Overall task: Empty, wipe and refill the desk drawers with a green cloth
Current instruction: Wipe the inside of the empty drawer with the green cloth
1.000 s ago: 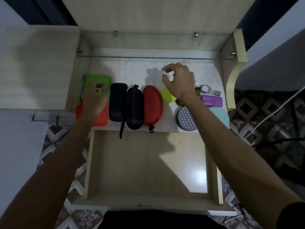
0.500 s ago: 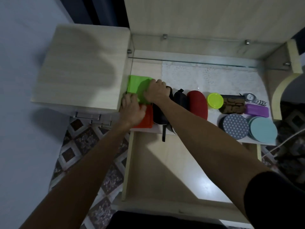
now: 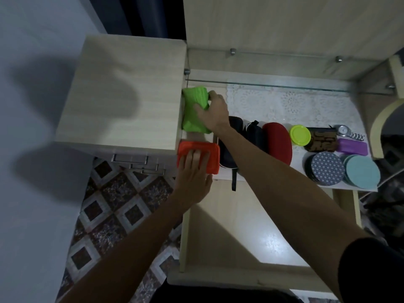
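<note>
The green cloth [image 3: 193,110] lies bunched at the left end of the desk shelf [image 3: 251,99]. My right hand [image 3: 215,113] grips the cloth, thumb on its left, fingers curled over its far edge. My left hand [image 3: 192,171] rests flat with straight fingers on an orange-red box [image 3: 213,158] at the shelf's front left corner. Below the shelf, the pulled-out drawer [image 3: 240,232] stands open with a bare bottom.
Lined along the shelf to the right are two black cases [image 3: 253,133], a red case [image 3: 278,143], a yellow-green lid [image 3: 300,135], a brown wallet [image 3: 323,142], a watch [image 3: 347,132], a purple box [image 3: 352,147] and round coasters [image 3: 328,168]. A side cabinet [image 3: 122,92] stands to the left.
The view shifted left. My right hand crossed from the shelf's middle to the green cloth and closed on it, bunching it. My left hand came off the cloth onto the orange-red box.
</note>
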